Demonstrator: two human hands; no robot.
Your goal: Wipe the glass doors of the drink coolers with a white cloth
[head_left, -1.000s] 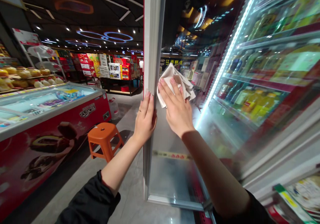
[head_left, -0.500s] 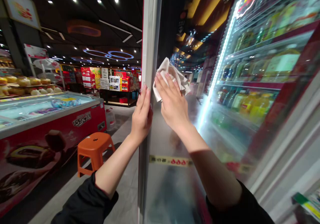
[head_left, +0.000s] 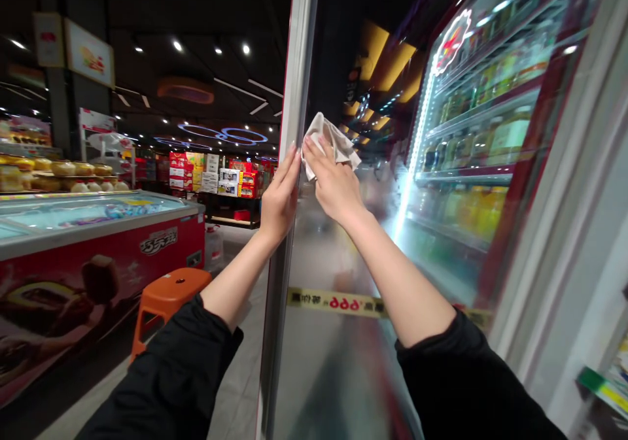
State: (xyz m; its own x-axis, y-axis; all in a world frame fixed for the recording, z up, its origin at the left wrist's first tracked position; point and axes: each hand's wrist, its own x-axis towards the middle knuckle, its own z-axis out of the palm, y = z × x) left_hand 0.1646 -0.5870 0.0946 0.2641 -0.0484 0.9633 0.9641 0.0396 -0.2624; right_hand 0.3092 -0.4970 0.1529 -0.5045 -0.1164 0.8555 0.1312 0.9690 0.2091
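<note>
A pale, crumpled cloth point(head_left: 339, 142) lies against the glass door point(head_left: 321, 250), near its upright frame. My right hand point(head_left: 338, 191) presses it to the pane, fingers stretched over it. Just to the left, my left hand point(head_left: 279, 201) holds the edge of the metal door frame point(head_left: 300, 54); its fingers point upward and its thumb is hidden. The two hands are close together at about the same height. Below them, a yellowish strip point(head_left: 338, 301) with reversed-looking lettering crosses the glass.
A red chest freezer point(head_left: 171, 244) stands at left, with an orange stool point(head_left: 169, 289) before it. Stacked boxes point(head_left: 230, 182) stand farther back. Lit drink shelves point(head_left: 471, 172) appear at right, through or reflected in the glass. A green-edged shelf point(head_left: 596, 384) shows at lower right.
My right hand and the cloth have moved slightly left and up, closer to the frame and my left hand. The left hand keeps its place on the frame. The view has shifted.
</note>
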